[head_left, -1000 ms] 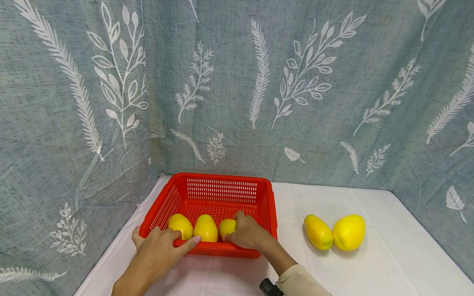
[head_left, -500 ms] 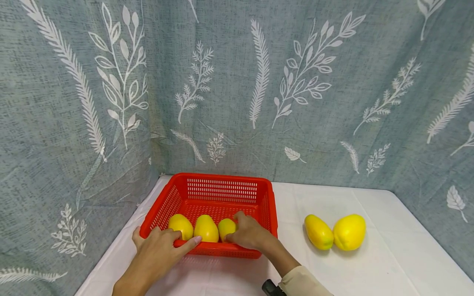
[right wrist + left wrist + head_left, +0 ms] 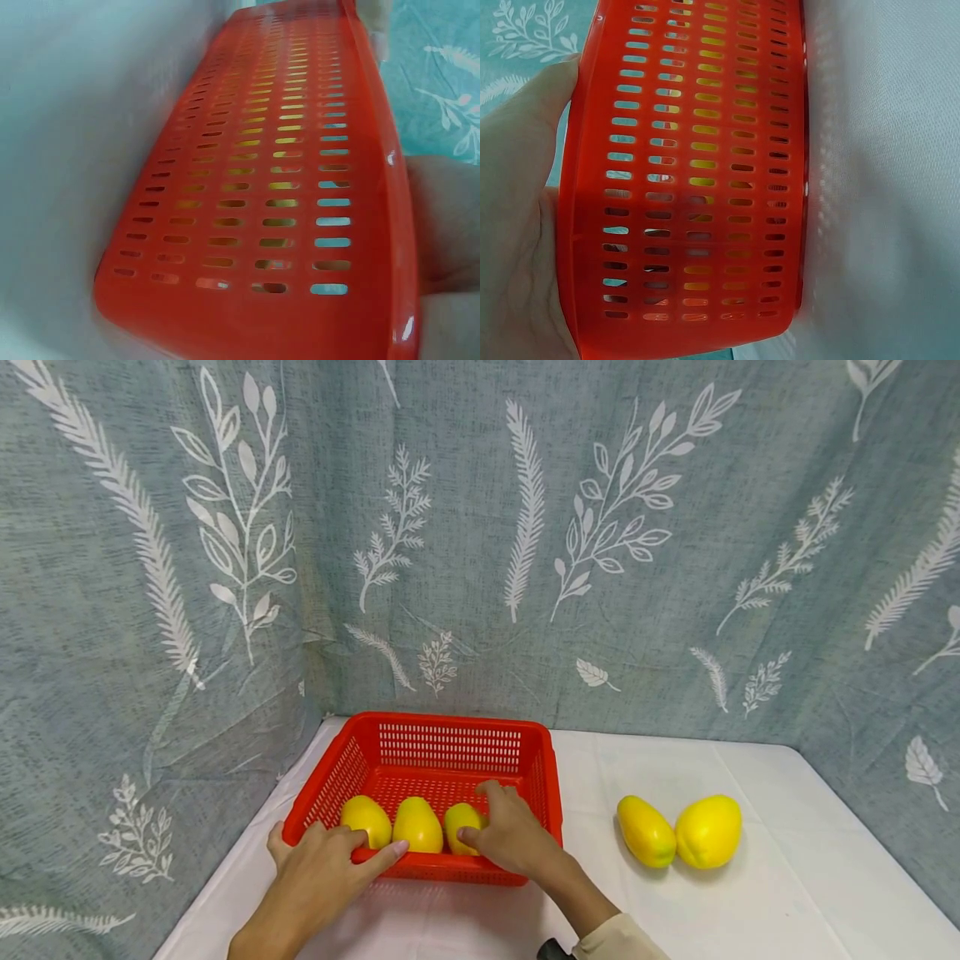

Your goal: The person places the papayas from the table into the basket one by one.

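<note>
A red plastic basket (image 3: 450, 724) with slotted walls stands on the white-covered table. Three yellow mango-like fruits lie in a row along its near wall: a left fruit (image 3: 367, 818), a middle fruit (image 3: 417, 825) and a smaller, greener right fruit (image 3: 461, 825). My left hand (image 3: 318, 877) grips the near left corner of the basket rim, thumb along the front edge. My right hand (image 3: 517, 835) is over the near rim beside the right fruit, its thumb at the fruit and its fingers raised off it. Both wrist views show mostly the basket's slotted wall (image 3: 682, 150).
Two more yellow fruits, a long one (image 3: 646, 832) and a rounder one (image 3: 708, 832), lie touching on the table (image 3: 780, 877) right of the basket. A grey-green leaf-patterned curtain (image 3: 465, 568) hangs behind and at both sides.
My right hand has loosened from the right fruit and shifted slightly right, with its fingers lifted; more of that fruit shows. My left hand and the basket have stayed in place.
</note>
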`<state>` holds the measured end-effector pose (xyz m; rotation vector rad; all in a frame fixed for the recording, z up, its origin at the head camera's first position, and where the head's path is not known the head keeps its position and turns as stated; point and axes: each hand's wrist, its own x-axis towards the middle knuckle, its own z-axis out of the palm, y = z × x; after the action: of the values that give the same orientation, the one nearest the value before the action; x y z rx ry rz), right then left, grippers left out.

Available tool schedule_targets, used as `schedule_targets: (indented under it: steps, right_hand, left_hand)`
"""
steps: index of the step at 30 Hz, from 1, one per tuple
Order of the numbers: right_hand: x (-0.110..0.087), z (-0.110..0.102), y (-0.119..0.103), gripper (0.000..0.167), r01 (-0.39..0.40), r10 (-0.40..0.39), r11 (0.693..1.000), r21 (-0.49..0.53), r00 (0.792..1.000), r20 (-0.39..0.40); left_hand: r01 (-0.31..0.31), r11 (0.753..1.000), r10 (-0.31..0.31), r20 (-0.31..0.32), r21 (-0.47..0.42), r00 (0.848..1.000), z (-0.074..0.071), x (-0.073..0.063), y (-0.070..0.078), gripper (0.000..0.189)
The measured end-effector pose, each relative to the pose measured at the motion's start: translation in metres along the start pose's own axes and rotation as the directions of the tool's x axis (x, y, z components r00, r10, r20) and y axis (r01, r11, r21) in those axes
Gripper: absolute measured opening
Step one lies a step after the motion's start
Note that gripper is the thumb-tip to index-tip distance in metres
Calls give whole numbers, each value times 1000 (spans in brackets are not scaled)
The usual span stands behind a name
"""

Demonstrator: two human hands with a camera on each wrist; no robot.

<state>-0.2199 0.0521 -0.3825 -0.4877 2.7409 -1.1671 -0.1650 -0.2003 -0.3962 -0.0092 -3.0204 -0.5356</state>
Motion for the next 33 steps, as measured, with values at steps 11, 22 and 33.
schedule_targets:
  steps: [11,22,33]
  right_hand:
    - [-17,-17,8,62,77,-68,985,152,996,-59]
    - [-41,-38,18,58,83,-54,965,250,991,-120]
    - [-68,-57,31,53,44,26,953,301,974,-225]
  left_hand:
    - [-7,1000,7,-14,0,1000,-1,-1,2,77]
    - [1,1000,-2,-8,-13,1000,0,-1,1,80]
    - [-8,1000,8,-15,-15,1000,0,-1,0,84]
